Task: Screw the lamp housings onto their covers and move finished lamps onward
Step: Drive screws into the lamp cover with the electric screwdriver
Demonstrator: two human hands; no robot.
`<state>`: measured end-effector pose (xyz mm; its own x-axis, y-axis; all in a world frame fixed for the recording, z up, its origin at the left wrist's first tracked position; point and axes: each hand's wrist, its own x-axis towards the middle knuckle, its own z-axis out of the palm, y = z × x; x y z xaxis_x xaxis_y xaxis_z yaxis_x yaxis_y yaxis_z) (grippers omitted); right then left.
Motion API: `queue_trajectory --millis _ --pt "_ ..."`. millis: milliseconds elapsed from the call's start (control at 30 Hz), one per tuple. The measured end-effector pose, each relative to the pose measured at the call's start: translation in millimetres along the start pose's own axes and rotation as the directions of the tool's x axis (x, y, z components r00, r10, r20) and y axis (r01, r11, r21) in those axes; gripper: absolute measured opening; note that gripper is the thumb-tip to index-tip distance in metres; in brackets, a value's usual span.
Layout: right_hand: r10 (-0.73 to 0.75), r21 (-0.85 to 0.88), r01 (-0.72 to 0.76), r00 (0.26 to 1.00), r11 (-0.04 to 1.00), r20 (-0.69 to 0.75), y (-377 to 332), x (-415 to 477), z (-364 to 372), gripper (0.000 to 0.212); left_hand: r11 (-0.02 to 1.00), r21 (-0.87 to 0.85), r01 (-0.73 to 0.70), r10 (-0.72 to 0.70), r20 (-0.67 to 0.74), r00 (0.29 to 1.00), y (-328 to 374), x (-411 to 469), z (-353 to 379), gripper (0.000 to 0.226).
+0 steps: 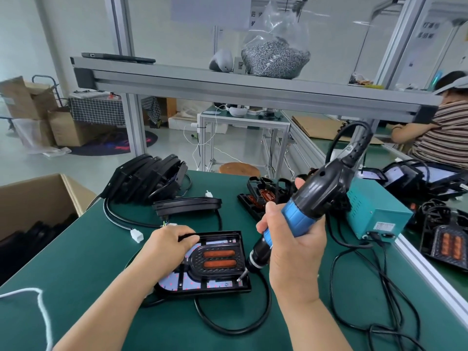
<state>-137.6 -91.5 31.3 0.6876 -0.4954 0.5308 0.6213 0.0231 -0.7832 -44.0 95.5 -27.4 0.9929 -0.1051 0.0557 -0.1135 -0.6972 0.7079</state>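
Watching through the head camera, I had the lamp housing [215, 262] lying flat near the front edge of the green tabletop [88, 262], its two orange strips facing up. My left hand [169, 243] sat on its far-left corner, fingers curled over the rim and gripping it. My right hand [291, 239] was wrapped round the electric screwdriver [311, 198], thumb up along the barrel, the tool tilted down and to the left. The bit [240, 278] met the housing right at its near-right corner. A black cable [235, 330] came from under the housing and looped on the tabletop toward the front edge.

A white connector [136, 235] lay just left of my left hand. Behind the housing, a finished lamp [187, 205] lay flat, and beyond it a row of black lamps [149, 178] leaned together at the far-left corner. A second open housing [255, 196] rested toward the far edge, partly hidden by the screwdriver. The teal power box [374, 214] stood by the right edge, its cords trailing across the tabletop.

Off the left edge stood an open cardboard box [38, 198] with dark parts inside. Up on the aluminium shelf [177, 79] sat a clear bag of screws [276, 59]. Far right, another person [440, 133] in a striped shirt sat at the next bench.
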Motion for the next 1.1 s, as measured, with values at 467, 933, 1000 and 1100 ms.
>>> queue_trajectory --millis 467,933,1000,1100 --pt "0.024 -0.051 -0.021 0.998 0.998 0.063 9.3 -5.2 2.0 0.020 0.999 0.026 0.019 -0.018 -0.010 1.000 -3.5 1.1 2.5 0.016" --pt "-0.010 0.024 0.007 0.993 1.000 0.119 11.6 -7.3 8.0 0.030 0.999 0.027 0.026 -0.026 -0.008 1.000 -4.6 2.0 3.4 0.013" --pt "-0.011 0.025 0.008 0.993 1.000 0.116 10.6 -7.2 7.8 0.031 0.999 0.023 0.033 -0.033 -0.005 0.999 -4.3 1.7 3.0 0.012" --pt "-0.005 0.010 0.004 0.993 1.000 0.120 11.2 -7.3 7.8 0.031 0.999 0.021 0.034 -0.034 -0.005 0.999 -4.1 1.4 3.0 0.012"
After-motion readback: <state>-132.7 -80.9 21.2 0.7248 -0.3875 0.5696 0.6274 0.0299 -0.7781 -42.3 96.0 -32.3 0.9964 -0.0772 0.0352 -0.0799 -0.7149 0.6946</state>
